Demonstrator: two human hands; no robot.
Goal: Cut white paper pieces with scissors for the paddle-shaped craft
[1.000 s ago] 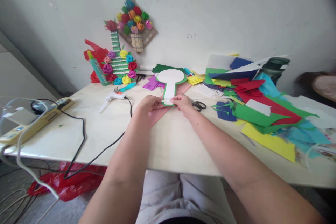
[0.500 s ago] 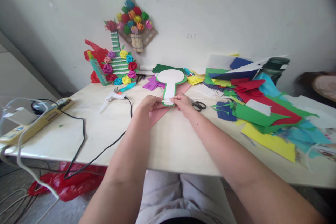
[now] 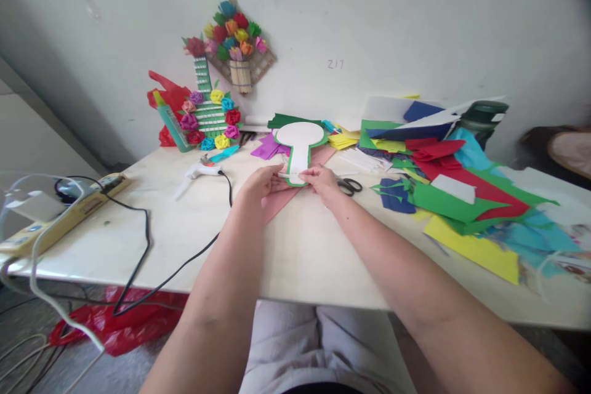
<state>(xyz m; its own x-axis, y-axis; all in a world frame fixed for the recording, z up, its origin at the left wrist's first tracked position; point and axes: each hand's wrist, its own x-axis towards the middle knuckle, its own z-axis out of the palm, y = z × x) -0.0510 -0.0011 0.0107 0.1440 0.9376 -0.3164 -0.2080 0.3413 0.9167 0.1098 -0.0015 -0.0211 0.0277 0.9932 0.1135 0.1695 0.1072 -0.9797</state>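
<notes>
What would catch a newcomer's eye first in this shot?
Probably the bright bouquet of paper flowers against the wall, left of centre, with a flower-edged green-and-white piece just below it. Next, the green-edged white cutout at mid-table, with the left hand and right hand at its narrow near end. The heap of coloured paper also stands out, spread across the table's right side.

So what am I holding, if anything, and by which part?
Your right hand pinches the white, green-edged, paddle-shaped cutout by the lower end of its stem; your left hand is at the stem's opposite edge, its grip unclear.
</notes>
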